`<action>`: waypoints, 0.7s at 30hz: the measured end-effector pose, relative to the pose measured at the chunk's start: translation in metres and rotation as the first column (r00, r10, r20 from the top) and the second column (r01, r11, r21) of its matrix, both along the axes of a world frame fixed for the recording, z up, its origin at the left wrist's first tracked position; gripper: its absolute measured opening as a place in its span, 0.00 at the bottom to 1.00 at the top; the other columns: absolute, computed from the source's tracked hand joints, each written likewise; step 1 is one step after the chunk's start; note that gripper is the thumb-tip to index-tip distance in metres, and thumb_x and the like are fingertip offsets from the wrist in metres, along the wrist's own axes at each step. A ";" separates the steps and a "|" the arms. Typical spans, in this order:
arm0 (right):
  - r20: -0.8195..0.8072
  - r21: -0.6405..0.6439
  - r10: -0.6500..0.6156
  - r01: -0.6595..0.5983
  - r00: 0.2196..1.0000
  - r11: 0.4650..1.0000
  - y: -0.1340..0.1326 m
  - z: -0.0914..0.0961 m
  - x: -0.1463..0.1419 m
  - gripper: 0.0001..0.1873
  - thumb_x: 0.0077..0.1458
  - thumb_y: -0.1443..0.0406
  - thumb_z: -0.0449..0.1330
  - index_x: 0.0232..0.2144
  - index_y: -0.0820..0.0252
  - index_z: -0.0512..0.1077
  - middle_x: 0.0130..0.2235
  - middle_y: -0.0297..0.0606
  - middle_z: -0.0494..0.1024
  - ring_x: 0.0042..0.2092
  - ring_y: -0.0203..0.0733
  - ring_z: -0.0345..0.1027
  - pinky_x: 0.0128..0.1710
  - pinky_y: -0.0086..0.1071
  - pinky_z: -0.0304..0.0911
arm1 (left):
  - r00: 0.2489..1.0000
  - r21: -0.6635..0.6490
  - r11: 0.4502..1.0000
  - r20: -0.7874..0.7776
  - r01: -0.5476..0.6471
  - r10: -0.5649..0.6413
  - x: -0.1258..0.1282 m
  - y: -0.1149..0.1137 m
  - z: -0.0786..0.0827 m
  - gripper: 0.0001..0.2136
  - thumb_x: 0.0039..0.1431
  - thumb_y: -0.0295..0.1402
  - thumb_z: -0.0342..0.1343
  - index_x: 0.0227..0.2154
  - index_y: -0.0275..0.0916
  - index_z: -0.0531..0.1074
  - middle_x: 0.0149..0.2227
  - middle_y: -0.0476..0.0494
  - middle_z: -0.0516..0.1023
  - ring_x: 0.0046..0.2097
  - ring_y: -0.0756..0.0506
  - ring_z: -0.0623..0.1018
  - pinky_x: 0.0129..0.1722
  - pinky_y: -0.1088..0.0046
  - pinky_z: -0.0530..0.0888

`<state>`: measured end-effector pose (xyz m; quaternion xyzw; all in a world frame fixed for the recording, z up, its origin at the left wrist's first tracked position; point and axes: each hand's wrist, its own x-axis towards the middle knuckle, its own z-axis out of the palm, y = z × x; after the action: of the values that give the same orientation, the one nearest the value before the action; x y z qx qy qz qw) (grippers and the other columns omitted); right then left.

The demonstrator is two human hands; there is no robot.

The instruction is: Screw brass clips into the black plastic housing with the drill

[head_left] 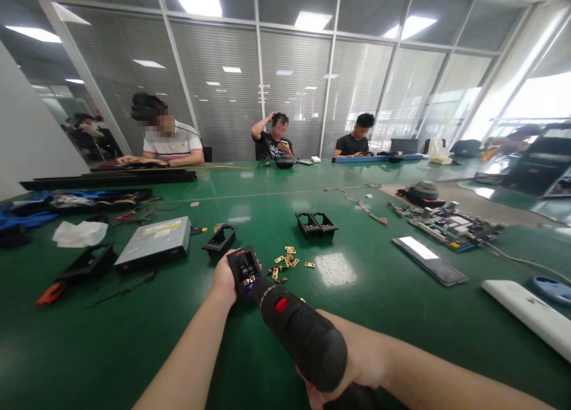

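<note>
My left hand [224,282] is closed around a black plastic socket housing [243,267] with brass-coloured metal parts inside. In my right hand [357,356] is a black cordless screwdriver [298,326] with a red switch on top. Its front end points into the housing; the exact tip contact is hidden. Just beyond the tool lie several small brass plates [289,258] and screws, loose on the table. A pair of joined black frames [316,224] sits farther back, and another black frame [219,240] stands to the left of the held housing.
On the green table [263,187], a silver optical drive [154,243], a crumpled white tissue [80,234] and tools lie left. A circuit board [457,222], a grey flat device [428,261] and a white bar [530,315] lie right. Three people sit across the table.
</note>
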<state>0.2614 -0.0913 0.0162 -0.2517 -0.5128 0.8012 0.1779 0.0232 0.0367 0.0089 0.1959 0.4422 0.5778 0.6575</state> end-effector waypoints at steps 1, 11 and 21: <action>-0.012 -0.023 -0.006 0.006 1.000 1.000 -0.001 0.000 0.000 0.27 0.27 0.69 0.80 0.30 0.65 0.71 0.25 0.33 0.78 0.27 0.38 0.76 0.27 0.26 0.72 | 1.000 -0.005 1.000 0.003 0.005 -0.005 0.000 -0.001 0.001 0.11 0.56 0.34 0.50 0.28 0.34 0.74 0.22 0.39 0.77 0.23 0.39 0.79 0.22 0.63 0.76; -0.037 -0.032 0.024 -0.025 0.999 0.999 -0.004 0.016 0.000 0.26 0.31 0.70 0.79 0.34 0.66 0.72 0.26 0.35 0.79 0.29 0.38 0.76 0.29 0.27 0.72 | 1.000 -0.017 1.000 0.010 -0.005 0.005 0.006 -0.007 0.010 0.11 0.57 0.34 0.48 0.26 0.35 0.73 0.21 0.40 0.76 0.22 0.41 0.78 0.21 0.65 0.76; -0.046 0.137 0.054 -0.047 0.997 0.990 -0.004 0.022 -0.001 0.14 0.35 0.70 0.77 0.23 0.68 0.75 0.27 0.35 0.79 0.29 0.35 0.74 0.32 0.26 0.70 | 1.000 -0.004 1.000 -0.023 0.018 -0.018 0.002 0.000 0.000 0.11 0.56 0.36 0.49 0.27 0.35 0.73 0.21 0.38 0.77 0.23 0.39 0.79 0.22 0.62 0.76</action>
<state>0.2608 -0.0950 0.0385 -0.2060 -0.5676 0.7748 0.1870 0.0251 0.0366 0.0091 0.2056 0.4490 0.5686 0.6579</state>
